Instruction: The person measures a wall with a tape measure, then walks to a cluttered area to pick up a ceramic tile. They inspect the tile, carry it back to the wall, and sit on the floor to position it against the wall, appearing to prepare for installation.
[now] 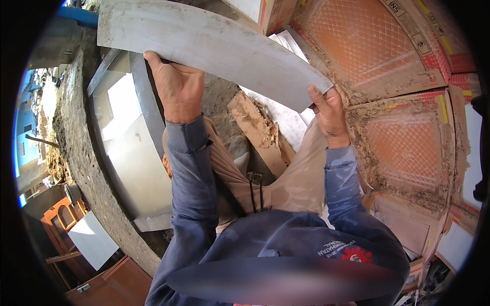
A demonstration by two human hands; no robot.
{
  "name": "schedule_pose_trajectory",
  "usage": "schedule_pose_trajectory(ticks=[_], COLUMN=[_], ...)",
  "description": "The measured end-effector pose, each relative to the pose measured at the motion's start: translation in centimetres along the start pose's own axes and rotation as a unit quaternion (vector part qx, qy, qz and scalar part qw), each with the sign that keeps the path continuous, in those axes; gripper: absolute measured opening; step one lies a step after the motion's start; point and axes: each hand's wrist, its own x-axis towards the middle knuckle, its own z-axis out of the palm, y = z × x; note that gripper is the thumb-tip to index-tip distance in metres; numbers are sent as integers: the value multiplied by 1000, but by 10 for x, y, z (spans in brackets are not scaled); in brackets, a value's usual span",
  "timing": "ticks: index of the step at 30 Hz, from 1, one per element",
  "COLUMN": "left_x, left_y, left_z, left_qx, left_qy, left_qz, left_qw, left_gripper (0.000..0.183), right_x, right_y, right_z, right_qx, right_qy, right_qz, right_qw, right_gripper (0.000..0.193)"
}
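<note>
A long, flat grey-white board (214, 43) with smudges on its face stretches across the top of the view, tilted down toward the right. My left hand (179, 89) grips its near edge toward the left, thumb along the edge and fingers partly hidden behind. At the board's right end, my right hand (329, 113) holds the corner, thumb on the face and fingers underneath. Below the board, between my legs, lies a torn, dirt-caked piece of cardboard (263, 132). White sheets (278, 115) show beside it, partly covered by the board.
Stacked cardboard boxes (403, 148), torn and caked with dirt, rise on my right. A grey-framed panel (138, 168) leans on my left against a rough concrete ledge (109, 199). Beyond the ledge stand brown wooden furniture (115, 285) and a white board (92, 239).
</note>
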Motion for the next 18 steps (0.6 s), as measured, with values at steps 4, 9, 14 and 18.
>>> schedule_pose_trajectory(ticks=[4,9,14,18], left_x=[2,2,1,7], left_y=[-1,-2,-1,-2], left_z=[-4,-5,-5,-10], left_qx=[9,8,-31,-55], left_qy=[22,39,28,7], left_qz=[-7,-22,-58,-41], left_qw=[1000,999,997,998], left_gripper=[58,58,65,69], right_x=[2,-1,-2,-1], right_y=[1,6,7,7], right_z=[-1,-5,-8,-7], right_qx=[28,38,3,-24], right_qy=[-13,-9,-6,-3], right_qz=[14,9,-13,-32], right_qw=[999,999,1000,999], right_gripper=[50,51,39,37])
